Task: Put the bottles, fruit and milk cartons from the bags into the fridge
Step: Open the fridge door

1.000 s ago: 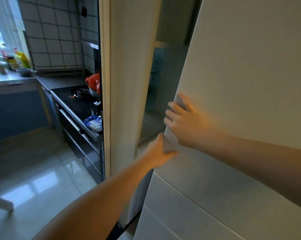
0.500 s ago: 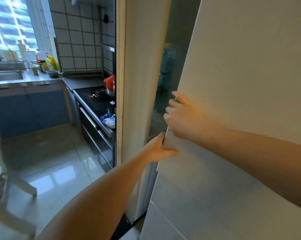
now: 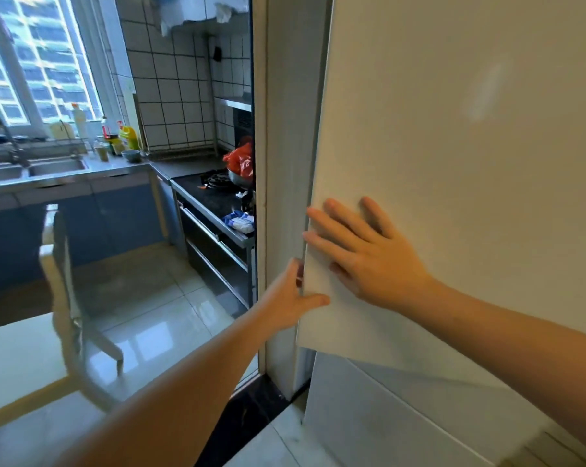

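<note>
1. Fridge door [image 3: 453,146]: tall white panel filling the right of the view, free edge just beside the pale door post [image 3: 284,163]. Fully shut or slightly ajar: cannot tell.
2. Handling, as judged: rigid, smooth and glossy, with no visible handle. Likely slippery on the flat face and heavy to swing against its seal. Take hold at the free vertical edge, not on the face.
3. Left hand [image 3: 291,298]: clamped on that edge low down, thumb [image 3: 313,301] on the front, other digits behind the edge and hidden.
4. Right hand [image 3: 369,254]: laid flat on the face just above the left, fingers [image 3: 332,227] straight and spread, holding nothing. Suited to steadying or pushing only.
5. Drawer fronts [image 3: 369,416]: directly below the door, flush.
6. Goods to be loaded: none identifiable in view. Red bag [image 3: 241,158] in a pan [image 3: 237,178] on the stove [image 3: 214,193], well apart to the left. Relation to the task: unknown.
7. Farther out: blue-and-white packet [image 3: 239,223] at the counter edge, sink [image 3: 55,166] below the window, white chair [image 3: 69,298] on the tiled floor.
</note>
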The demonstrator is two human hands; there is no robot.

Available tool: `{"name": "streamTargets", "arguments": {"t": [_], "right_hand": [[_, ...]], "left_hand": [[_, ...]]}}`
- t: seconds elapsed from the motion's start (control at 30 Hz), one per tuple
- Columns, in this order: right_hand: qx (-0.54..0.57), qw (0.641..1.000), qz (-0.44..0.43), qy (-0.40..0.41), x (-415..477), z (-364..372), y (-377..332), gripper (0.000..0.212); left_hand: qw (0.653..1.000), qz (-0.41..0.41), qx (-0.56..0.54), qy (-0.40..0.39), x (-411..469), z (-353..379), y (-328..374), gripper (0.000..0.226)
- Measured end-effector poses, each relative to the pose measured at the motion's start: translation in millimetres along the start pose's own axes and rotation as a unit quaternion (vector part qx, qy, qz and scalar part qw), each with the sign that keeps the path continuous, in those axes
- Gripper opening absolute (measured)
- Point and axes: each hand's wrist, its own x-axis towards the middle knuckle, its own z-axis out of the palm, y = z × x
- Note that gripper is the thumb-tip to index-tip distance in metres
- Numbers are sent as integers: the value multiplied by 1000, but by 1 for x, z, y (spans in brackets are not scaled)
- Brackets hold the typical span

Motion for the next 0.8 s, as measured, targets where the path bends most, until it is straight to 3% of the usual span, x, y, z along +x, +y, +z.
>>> {"name": "streamTargets", "arguments": {"t": [0.17, 0.3, 0.47, 0.6, 0.8], "right_hand": [[3, 997, 63, 39, -57, -57, -45, 59], [33, 993, 117, 0, -97, -103, -78, 76], [205, 952, 226, -16, -150, -155, -122, 95], [437, 828, 351, 36, -193, -191, -154, 85], [595, 637, 483, 84, -252, -247, -183, 79]], "left_hand": [[1000, 20, 15, 1, -82, 5, 8, 62], [997, 40, 57, -17, -140, 13, 23, 56], [994, 67, 74, -33, -212, 36, 36, 45], [993, 103, 48, -20, -259, 65, 51, 46], [990, 138, -11, -4, -323, 121, 69, 72]]}}
